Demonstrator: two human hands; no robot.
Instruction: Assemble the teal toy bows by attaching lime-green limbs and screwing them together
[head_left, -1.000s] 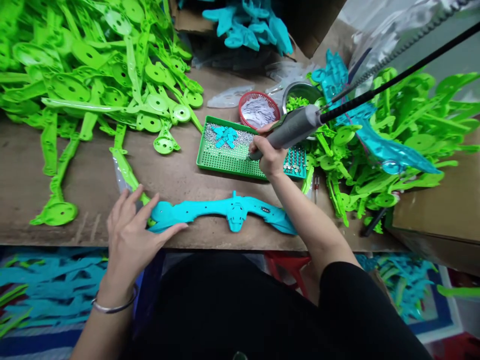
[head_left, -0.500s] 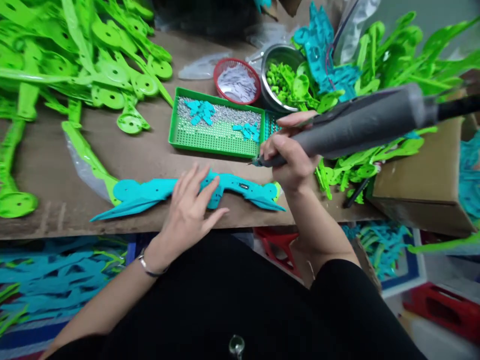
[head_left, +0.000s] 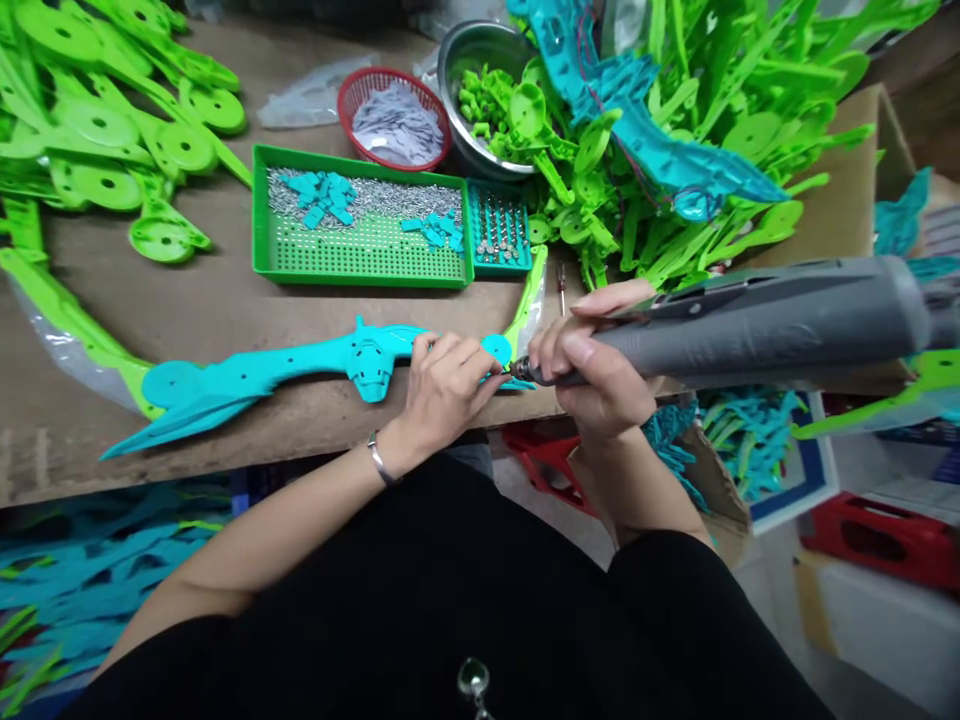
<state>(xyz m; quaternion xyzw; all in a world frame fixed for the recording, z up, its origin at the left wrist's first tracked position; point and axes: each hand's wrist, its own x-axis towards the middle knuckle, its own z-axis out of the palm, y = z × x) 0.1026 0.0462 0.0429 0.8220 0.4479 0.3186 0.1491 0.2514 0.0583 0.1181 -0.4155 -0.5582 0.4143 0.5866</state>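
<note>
Teal bow (head_left: 300,372), flat at table (head_left: 225,310) edge: left hand (head_left: 442,385) fingers pinching its end steady, right hand (head_left: 592,365) fist-wrapped round driver (head_left: 750,320), tip there.

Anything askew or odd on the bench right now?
Yes: the long teal plastic part lies at the table's front edge, its pointed left tip past the edge. The left hand pins its right end beside the grey electric screwdriver.

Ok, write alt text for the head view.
A right hand holds a grey power screwdriver to a long teal plastic piece steadied by the left hand; behind sit a green screw tray and green parts.
</note>
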